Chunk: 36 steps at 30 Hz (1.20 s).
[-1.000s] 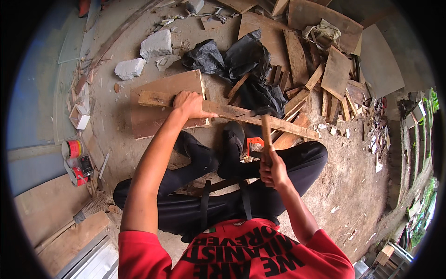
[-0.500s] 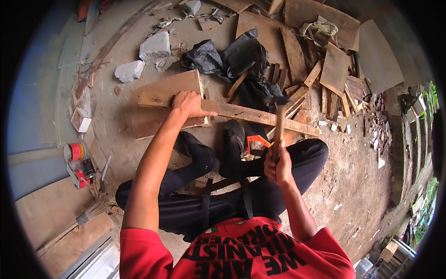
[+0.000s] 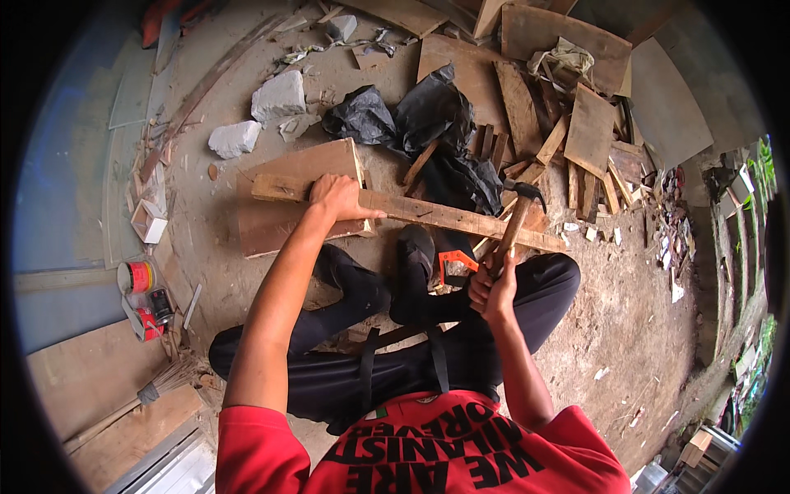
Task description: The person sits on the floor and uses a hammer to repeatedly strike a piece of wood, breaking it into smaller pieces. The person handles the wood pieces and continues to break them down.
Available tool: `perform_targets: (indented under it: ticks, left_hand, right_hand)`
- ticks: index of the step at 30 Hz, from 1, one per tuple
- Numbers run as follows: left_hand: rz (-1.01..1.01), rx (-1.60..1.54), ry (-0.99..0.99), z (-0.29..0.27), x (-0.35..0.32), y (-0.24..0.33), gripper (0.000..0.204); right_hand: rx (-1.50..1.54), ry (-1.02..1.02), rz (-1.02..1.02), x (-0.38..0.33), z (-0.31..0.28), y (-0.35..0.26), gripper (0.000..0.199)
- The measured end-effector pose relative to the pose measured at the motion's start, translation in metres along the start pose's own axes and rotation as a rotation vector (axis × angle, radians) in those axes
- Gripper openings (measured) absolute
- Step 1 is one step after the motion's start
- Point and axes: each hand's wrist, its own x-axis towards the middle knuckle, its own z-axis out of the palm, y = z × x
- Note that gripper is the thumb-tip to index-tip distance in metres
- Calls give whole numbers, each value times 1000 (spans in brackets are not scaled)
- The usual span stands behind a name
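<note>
Bare dirt ground (image 3: pixel 642 329) at centre: your left hand (image 3: pixel 336 198) presses flat on the long rough wooden plank (image 3: pixel 444 216), hiding part; your right hand (image 3: pixel 492 286) is clenched round the wooden-handled claw hammer (image 3: pixel 517 216).

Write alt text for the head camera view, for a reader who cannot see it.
A seated person's left hand presses down a long wooden plank lying across a board on the dirt ground, while the right hand grips a claw hammer raised over the plank. Scrap wood, black plastic sheeting and paint cans lie around.
</note>
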Motion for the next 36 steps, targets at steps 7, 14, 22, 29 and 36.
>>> perform_targets:
  ticks: [7, 14, 22, 29, 36]
  left_hand:
    - [18, -8, 120, 5, 5, -4, 99]
    - [11, -2, 65, 9, 4, -1, 99]
    - [10, -38, 125, 12, -2, -6, 100]
    - [26, -38, 117, 14, 1, -1, 100]
    - [-38, -24, 34, 5, -4, -1, 101]
  right_hand:
    - [-83, -87, 284, -18, -8, 17, 54]
    - [-20, 35, 63, 3, 9, 23, 56]
    - [5, -3, -19, 4, -12, -21, 54]
    - [-416, -64, 331, 5, 8, -26, 54]
    - [-301, -37, -11, 1, 13, -72, 51]
